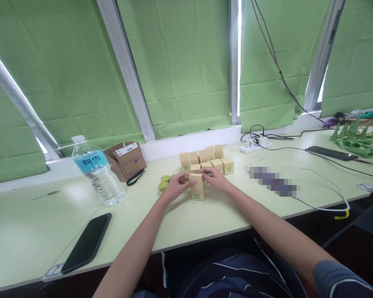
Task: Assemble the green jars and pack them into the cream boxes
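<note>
A small tan cardboard box (197, 190) with a green square on its front stands upright on the table in front of me, its lid flap raised. My left hand (178, 185) has its thumb and fingers closed at the flap's left side. From the right, my right hand (216, 178) pinches the flap's other edge. Just behind are several more small tan boxes (228, 166), some with lids standing up. Beside my left hand lie several small green items with yellow loops (163, 182), partly hidden by that hand.
To the left stand a large water bottle (96, 174), a brown carton (127, 162) and a black phone (87, 244). At right are a power strip (255, 145), cables, a blurred-out object (273, 182), a dark phone (331, 153) and green cone-shaped pieces (360, 138). The table's front edge (202, 239) is near my body.
</note>
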`<state>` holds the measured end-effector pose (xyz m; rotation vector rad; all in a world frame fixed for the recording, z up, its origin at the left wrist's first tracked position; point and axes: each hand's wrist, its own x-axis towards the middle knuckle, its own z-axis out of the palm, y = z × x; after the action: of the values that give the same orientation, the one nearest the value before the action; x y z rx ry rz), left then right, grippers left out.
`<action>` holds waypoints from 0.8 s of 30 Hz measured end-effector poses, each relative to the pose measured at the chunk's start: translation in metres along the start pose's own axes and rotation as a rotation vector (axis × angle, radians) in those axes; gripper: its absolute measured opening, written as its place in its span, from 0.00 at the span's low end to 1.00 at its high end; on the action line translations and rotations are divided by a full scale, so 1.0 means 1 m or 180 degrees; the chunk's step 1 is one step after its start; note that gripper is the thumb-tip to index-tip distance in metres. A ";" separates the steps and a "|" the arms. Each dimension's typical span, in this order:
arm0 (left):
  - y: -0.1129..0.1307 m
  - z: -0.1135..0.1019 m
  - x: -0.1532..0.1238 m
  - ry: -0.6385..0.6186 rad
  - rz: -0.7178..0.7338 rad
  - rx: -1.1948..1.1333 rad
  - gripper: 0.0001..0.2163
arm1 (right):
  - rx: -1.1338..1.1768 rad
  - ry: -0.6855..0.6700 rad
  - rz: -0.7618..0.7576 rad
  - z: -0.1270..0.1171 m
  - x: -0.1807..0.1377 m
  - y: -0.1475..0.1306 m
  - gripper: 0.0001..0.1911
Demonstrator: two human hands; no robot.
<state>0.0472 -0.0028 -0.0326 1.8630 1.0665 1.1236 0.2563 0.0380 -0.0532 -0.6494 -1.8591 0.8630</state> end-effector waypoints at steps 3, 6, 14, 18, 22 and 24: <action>0.001 -0.002 0.000 0.0102 0.0184 -0.0034 0.18 | -0.0010 -0.0057 0.0119 0.001 -0.001 -0.001 0.13; 0.001 -0.005 -0.001 0.0143 0.0317 -0.0089 0.15 | -0.0061 -0.0114 0.0195 0.002 -0.002 -0.002 0.14; -0.001 -0.004 -0.001 -0.0030 0.0150 -0.0277 0.16 | -0.0177 -0.0330 0.0267 0.005 -0.002 0.006 0.15; 0.000 -0.003 -0.001 -0.0026 0.0083 -0.0039 0.17 | -0.0372 -0.0432 0.0240 0.004 -0.002 0.008 0.16; 0.001 -0.001 -0.001 0.0036 -0.0007 -0.0012 0.19 | -0.0473 -0.0421 0.0227 0.004 -0.003 0.005 0.16; 0.001 0.000 -0.002 0.0058 -0.0063 -0.0101 0.21 | -0.0484 -0.0429 0.0266 0.004 -0.003 0.003 0.15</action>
<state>0.0475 -0.0050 -0.0322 1.8171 1.0690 1.1416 0.2543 0.0368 -0.0586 -0.7843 -2.0456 0.8422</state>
